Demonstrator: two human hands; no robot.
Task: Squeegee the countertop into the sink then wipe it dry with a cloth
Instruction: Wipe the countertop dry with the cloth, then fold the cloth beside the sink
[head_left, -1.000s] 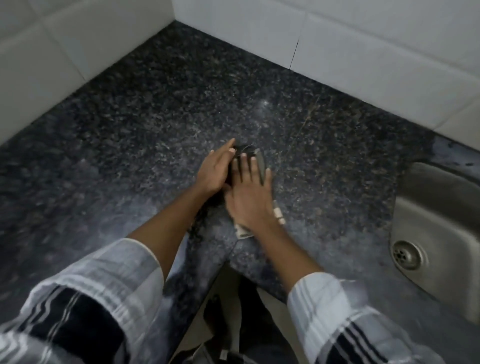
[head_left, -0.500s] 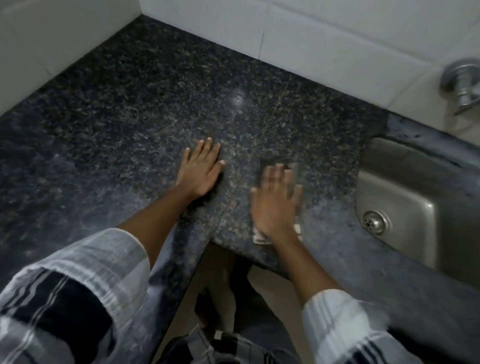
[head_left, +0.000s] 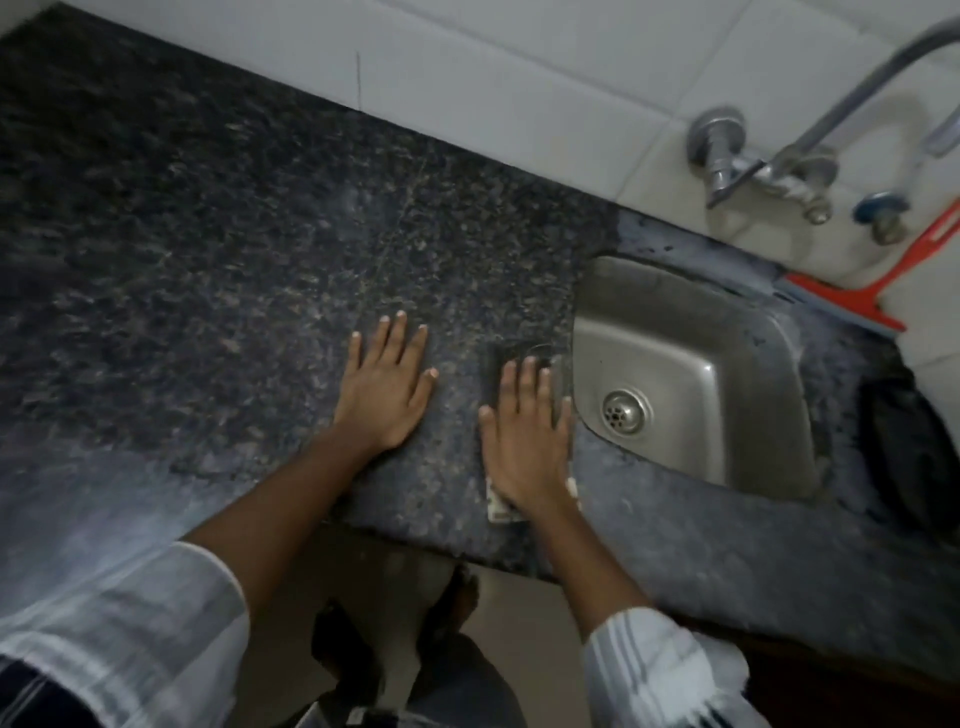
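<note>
My right hand (head_left: 527, 441) lies flat with straight fingers on a folded dark cloth (head_left: 511, 356), pressing it onto the dark speckled countertop (head_left: 208, 234) right beside the left rim of the steel sink (head_left: 691, 364). Most of the cloth is hidden under the hand; a pale edge shows near the wrist. My left hand (head_left: 387, 387) rests flat on the bare counter to the left, fingers spread, holding nothing. A red squeegee (head_left: 857, 301) leans against the wall behind the sink at the far right.
White tiled wall (head_left: 519, 104) runs along the back. A metal tap (head_left: 769, 166) juts from the wall above the sink. The counter's front edge (head_left: 415, 535) cuts in near my wrists, with floor and my feet below. A dark object (head_left: 909, 441) sits right of the sink.
My hands have parted. The right hand slid the cloth rightward across the counter to the sink's edge. The left hand let go of the cloth and now lies flat on the stone.
</note>
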